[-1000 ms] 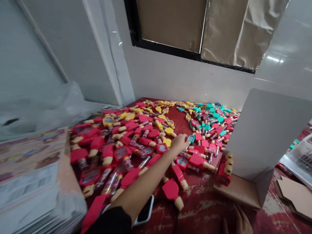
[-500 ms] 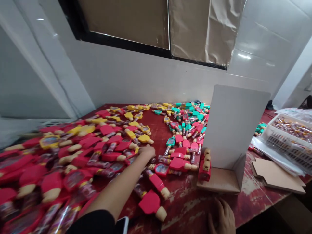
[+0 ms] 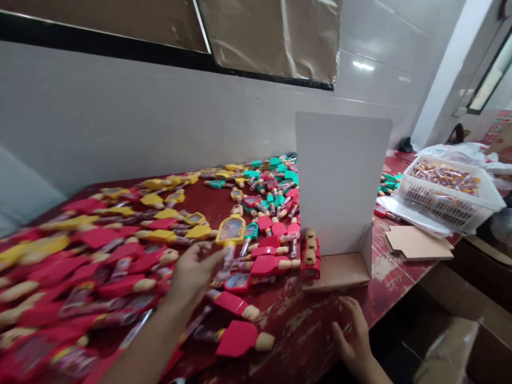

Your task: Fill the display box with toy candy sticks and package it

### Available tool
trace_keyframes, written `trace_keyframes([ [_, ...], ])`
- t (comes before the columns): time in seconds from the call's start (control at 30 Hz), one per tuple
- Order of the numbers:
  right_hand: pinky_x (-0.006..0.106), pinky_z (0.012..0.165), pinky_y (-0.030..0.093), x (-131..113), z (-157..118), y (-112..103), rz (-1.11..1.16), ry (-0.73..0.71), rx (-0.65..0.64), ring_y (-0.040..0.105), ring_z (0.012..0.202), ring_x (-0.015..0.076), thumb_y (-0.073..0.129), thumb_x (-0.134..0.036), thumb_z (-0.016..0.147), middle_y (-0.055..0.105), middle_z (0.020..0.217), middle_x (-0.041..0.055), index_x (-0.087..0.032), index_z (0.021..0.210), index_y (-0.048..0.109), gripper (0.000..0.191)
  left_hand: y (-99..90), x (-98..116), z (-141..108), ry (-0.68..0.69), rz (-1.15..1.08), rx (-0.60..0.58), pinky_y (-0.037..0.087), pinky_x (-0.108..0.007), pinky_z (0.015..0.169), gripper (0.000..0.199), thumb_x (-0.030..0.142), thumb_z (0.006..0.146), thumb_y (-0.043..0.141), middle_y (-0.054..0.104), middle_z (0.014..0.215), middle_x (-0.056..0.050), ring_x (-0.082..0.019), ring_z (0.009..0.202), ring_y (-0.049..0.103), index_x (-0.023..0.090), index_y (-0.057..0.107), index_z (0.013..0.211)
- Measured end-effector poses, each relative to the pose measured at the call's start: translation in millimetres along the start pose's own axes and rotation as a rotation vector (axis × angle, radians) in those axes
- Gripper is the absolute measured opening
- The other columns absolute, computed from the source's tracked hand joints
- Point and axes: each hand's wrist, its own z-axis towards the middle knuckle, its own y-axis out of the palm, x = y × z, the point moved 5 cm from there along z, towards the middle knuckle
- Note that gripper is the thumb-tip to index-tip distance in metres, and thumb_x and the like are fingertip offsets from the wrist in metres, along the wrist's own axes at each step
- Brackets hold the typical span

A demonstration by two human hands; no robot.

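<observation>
My left hand point(image 3: 197, 269) is closed on a yellow toy point(image 3: 231, 229) with a framed window, a bear-like head at its top and a clear wrapped tube below. The toy is upright above the table. My right hand point(image 3: 354, 333) hangs near the table's front edge with fingers apart and nothing in them. Just beyond it stands an open box point(image 3: 342, 181) with a tall pale back panel. Red toys point(image 3: 310, 266) with bear heads stand at the box's left end. Loose red toys point(image 3: 240, 338) lie around my left hand.
Red, yellow and green toys point(image 3: 276, 162) cover much of the red table point(image 3: 296, 325). At the right are flat cardboard pieces point(image 3: 418, 242), plastic bags and a white basket point(image 3: 444, 205) of small wrapped items. Cardboard boxes sit below the table edge.
My left hand has drawn back from the pile and lifted a yellow toy. My right hand's fingers have spread. The view has swung to the right.
</observation>
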Motion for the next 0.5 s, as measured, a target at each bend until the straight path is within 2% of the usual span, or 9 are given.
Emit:
trace_keyframes([
  [0.03,0.04,0.091,0.049,-9.5,7.7,-0.9,0.138,0.048,-0.026,0.059,0.108,0.025,0.055,-0.038,0.087,0.061,0.117,0.0107,-0.026,0.126,0.05,0.042,14.5,13.0,-29.0,0.032,-0.051,-0.071,0.044,-0.022,0.045,0.04,0.048,0.061,0.069,0.055,0.058,0.007,-0.012,0.05,0.054,0.022,0.041,0.071],
  [0.07,0.041,0.092,0.049,-19.5,16.5,-1.4,0.287,0.092,-0.055,0.06,0.108,0.0253,0.055,-0.045,0.087,0.061,0.117,0.0109,-0.025,0.128,0.048,0.046,27.6,30.4,-60.8,0.165,-0.131,-0.116,0.046,-0.021,0.045,0.036,0.041,0.064,0.071,0.063,0.071,0.003,-0.014,0.058,0.06,0.021,0.041,0.067],
  [0.13,0.041,0.087,0.051,-37.5,35.6,-3.9,0.579,0.187,-0.085,0.062,0.101,0.0261,0.055,-0.058,0.082,0.064,0.11,0.0116,-0.023,0.127,0.051,0.057,51.5,66.2,-129.2,0.575,-0.171,-0.202,0.053,-0.021,0.06,0.028,0.022,0.073,0.067,0.068,0.092,-0.001,-0.015,0.076,0.066,0.019,0.043,0.06],
  [0.2,0.035,0.07,0.054,-45.3,53.3,-11.6,0.756,0.326,-0.039,0.065,0.078,0.022,0.061,-0.06,0.076,0.067,0.088,0.0079,-0.02,0.107,0.06,0.05,80.5,86.0,-189.5,0.911,-0.113,-0.485,0.053,-0.017,0.065,0.022,0.008,0.076,0.059,0.068,0.091,-0.001,-0.011,0.077,0.065,0.019,0.047,0.062],
  [0.27,0.026,0.052,0.048,-41.3,68.9,-26.6,0.771,0.463,0.098,0.057,0.055,0.0142,0.07,-0.049,0.071,0.059,0.064,0.0001,-0.018,0.081,0.06,0.034,97.1,90.6,-215.1,1.065,-0.046,-0.567,0.055,-0.019,0.073,0.015,0.009,0.081,0.055,0.066,0.102,-0.004,-0.013,0.087,0.065,0.021,0.053,0.072],
  [0.33,0.021,0.046,0.042,-30.8,85.5,-45.7,0.681,0.515,0.292,0.049,0.048,0.0105,0.073,-0.041,0.067,0.051,0.056,-0.0042,-0.018,0.071,0.055,0.03,104.5,93.0,-204.3,1.122,-0.042,-0.464,0.054,-0.024,0.082,0.006,0.018,0.083,0.056,0.062,0.113,-0.008,-0.017,0.101,0.062,0.022,0.056,0.087],
  [0.4,0.022,0.046,0.041,-22.2,105.9,-61.3,0.541,0.418,0.484,0.05,0.049,0.0109,0.069,-0.041,0.069,0.051,0.059,-0.0041,-0.018,0.073,0.054,0.027,110.6,94.8,-165.7,1.022,-0.116,-0.271,0.05,-0.031,0.092,0.02,0.028,0.082,0.06,0.056,0.12,-0.009,-0.02,0.112,0.055,0.023,0.054,0.101],
  [0.43,0.023,0.048,0.042,-20.1,117.0,-63.9,0.452,0.323,0.538,0.051,0.051,0.0116,0.064,-0.041,0.073,0.052,0.061,-0.0034,-0.018,0.074,0.053,0.025,115.5,92.7,-140.0,0.878,-0.162,-0.167,0.047,-0.034,0.096,0.023,0.029,0.082,0.059,0.054,0.123,-0.009,-0.021,0.118,0.051,0.023,0.053,0.103],
  [0.5,0.026,0.053,0.045,-18.1,136.3,-55.3,0.306,0.125,0.535,0.053,0.057,0.0134,0.056,-0.04,0.078,0.053,0.064,-0.0013,-0.019,0.072,0.052,0.022,134.0,78.2,-90.9,0.458,-0.296,-0.066,0.039,-0.041,0.103,0.044,0.04,0.076,0.064,0.05,0.123,-0.011,-0.024,0.121,0.046,0.021,0.048,0.112],
])
